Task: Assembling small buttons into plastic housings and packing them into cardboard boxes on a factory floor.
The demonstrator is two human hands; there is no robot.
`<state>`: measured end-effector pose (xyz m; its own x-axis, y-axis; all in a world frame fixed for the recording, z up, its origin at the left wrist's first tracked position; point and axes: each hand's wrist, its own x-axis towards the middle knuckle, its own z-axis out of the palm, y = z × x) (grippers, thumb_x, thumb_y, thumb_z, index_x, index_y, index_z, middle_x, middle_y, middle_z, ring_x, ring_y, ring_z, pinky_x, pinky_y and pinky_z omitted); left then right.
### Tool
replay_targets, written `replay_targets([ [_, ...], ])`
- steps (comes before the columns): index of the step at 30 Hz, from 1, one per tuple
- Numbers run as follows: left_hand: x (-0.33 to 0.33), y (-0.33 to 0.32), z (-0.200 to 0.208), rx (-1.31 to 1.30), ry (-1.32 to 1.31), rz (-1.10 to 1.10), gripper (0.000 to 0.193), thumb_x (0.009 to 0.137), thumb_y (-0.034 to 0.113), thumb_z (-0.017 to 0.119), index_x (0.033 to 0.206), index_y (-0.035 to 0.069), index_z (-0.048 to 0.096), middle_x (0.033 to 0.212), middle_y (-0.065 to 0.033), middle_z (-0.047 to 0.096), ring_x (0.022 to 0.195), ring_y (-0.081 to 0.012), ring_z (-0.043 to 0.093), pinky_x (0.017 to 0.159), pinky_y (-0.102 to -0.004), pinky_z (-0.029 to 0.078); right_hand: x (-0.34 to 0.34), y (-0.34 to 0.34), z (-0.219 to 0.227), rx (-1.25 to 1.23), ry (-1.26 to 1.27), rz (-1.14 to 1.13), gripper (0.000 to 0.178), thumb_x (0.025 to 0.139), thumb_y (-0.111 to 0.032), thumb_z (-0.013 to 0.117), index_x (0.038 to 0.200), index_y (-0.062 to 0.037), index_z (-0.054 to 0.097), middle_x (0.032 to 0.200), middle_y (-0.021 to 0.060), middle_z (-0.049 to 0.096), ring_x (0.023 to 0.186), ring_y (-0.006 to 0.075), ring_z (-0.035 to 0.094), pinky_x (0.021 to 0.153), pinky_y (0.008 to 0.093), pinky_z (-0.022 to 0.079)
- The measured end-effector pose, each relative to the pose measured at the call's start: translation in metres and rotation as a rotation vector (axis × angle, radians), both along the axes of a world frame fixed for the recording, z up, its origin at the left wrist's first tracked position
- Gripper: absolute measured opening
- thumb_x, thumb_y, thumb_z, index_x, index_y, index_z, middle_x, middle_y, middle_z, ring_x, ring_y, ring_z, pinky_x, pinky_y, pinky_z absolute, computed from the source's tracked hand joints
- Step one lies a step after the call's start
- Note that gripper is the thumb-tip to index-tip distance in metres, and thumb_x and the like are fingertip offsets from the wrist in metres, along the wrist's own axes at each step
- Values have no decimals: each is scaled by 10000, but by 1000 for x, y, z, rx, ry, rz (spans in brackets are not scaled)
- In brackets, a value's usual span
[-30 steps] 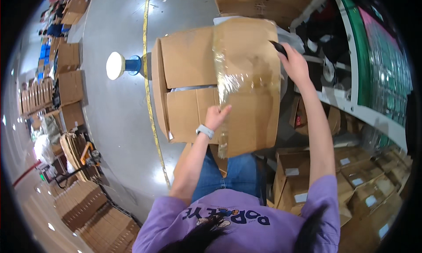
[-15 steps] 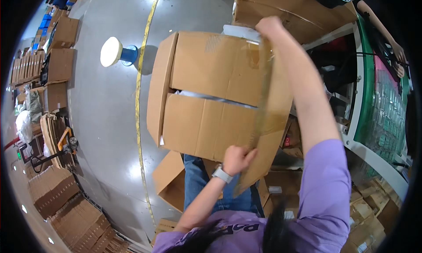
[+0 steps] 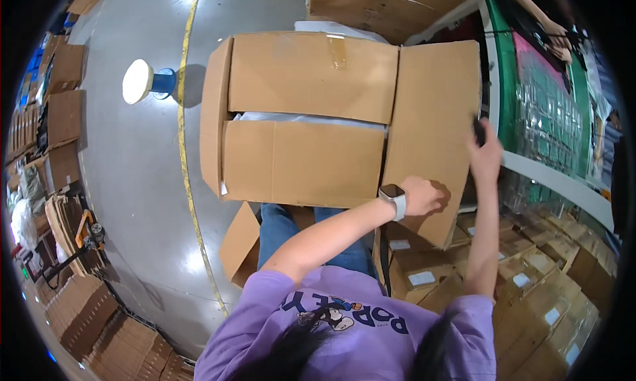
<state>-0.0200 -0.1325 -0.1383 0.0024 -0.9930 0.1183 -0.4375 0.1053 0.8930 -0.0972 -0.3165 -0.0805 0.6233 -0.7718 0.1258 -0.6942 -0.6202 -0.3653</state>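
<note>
A: How far along does that large brown rectangular cardboard box (image 3: 318,93) look?

B: Partly open, I'd judge. The broad brown cardboard flap on its right (image 3: 434,109) lies folded outward, but the two long brown flaps over the middle (image 3: 305,162) are not lifted; only a narrow gap between them shows a strip of whitish lining (image 3: 311,119)

A: And where is it?

B: Right in front of the person, just beyond the knees; I can't see what bears it

A: The hands?

B: The left hand (image 3: 420,195) lies back upward on the right flap, its forearm slanting across the lap, fingers loosely curled; I can't tell if they pinch. The right hand (image 3: 487,159), forearm reaching straight ahead, holds a small black handheld object (image 3: 479,132) beside that flap's outer edge
</note>
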Motion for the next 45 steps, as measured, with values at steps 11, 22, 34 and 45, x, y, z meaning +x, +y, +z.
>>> replay_targets([
  [11, 219, 128, -181, 975, -703, 432, 395, 865, 177, 442, 1231, 29, 426, 866, -190, 666, 804, -354, 655, 665, -421, 531, -115, 120, -112, 499, 397, -278, 392, 714, -234, 685, 1066, -86, 599, 906, 201, 646, 887, 364, 616, 748, 436, 494],
  [22, 162, 161, 57, 586, -638, -562, 273, 599, 314, 654, 568, 43, 640, 573, -176, 581, 576, -350, 605, 504, -426, 478, -196, 181, -128, 662, -420, -1018, 96, 734, -67, 608, 751, -55, 514, 554, -34, 447, 399, 61, 392, 364, 235, 286],
  [34, -9, 401, -85, 589, -425, -493, 291, 711, 349, 673, 653, 64, 663, 672, -147, 646, 649, -306, 650, 568, -391, 513, -174, 384, -128, 1227, -367, -984, 225, 836, -272, 660, 884, -88, 541, 715, 6, 583, 587, 126, 614, 428, 223, 395],
  [45, 113, 382, -196, 1121, 1066, 761, 770, 721, 672, 619, 888, -76, 537, 462, 87, 183, 358, -31, 171, 376, -220, 111, -94, 364, -236, 850, -925, -1159, 448, 880, -354, 602, 1190, -66, 455, 1109, 64, 551, 993, 164, 567, 755, 403, 491],
])
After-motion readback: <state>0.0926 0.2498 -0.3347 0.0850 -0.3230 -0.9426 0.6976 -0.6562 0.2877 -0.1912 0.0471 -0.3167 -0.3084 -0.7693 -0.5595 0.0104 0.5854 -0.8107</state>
